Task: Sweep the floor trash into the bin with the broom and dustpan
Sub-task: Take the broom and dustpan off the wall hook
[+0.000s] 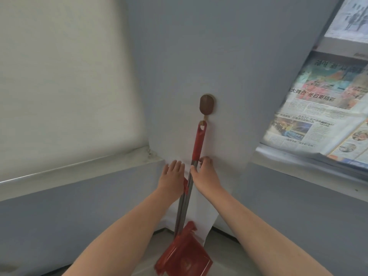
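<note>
A broom with a red grip and a grey metal pole hangs from a brown wall hook. A red dustpan on a second grey pole hangs alongside it, low near the floor. My right hand pinches the broom pole just under the red grip, thumb on the left side and fingers behind. My left hand is beside the poles with straight fingers, touching them near a red clip. No trash or bin is in view.
A pale grey wall carries the hook. A window ledge runs on the left under a white blind. Newspapers lie on shelves at the right. A strip of floor shows at the bottom.
</note>
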The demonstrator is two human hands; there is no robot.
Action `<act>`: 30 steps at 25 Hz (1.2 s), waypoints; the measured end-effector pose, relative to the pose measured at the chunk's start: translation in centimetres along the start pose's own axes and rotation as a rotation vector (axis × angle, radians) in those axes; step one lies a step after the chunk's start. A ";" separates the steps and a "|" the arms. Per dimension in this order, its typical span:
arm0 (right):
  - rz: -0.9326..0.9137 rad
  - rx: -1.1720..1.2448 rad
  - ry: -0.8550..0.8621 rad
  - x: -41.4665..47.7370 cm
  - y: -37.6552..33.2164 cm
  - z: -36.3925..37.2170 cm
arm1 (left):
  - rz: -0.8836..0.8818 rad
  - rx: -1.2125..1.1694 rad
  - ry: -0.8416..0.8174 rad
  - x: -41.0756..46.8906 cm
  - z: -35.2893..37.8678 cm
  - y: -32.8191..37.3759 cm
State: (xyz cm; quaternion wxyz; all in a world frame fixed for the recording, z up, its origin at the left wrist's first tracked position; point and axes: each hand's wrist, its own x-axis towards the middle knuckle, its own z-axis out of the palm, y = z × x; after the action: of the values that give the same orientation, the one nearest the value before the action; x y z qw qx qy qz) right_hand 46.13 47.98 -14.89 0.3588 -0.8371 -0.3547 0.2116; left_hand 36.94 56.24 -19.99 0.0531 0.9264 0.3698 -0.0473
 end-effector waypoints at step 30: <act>-0.088 0.156 -0.230 -1.9 -1.7 -1.0 | 0.261 0.143 -0.318 0.0 -1.4 -2.6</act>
State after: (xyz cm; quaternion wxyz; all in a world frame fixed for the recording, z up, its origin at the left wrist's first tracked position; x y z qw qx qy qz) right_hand 44.78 46.93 -12.79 0.3885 -0.7605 -0.4125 0.3171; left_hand 35.23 58.27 -18.75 0.0504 0.9487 0.2294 -0.2118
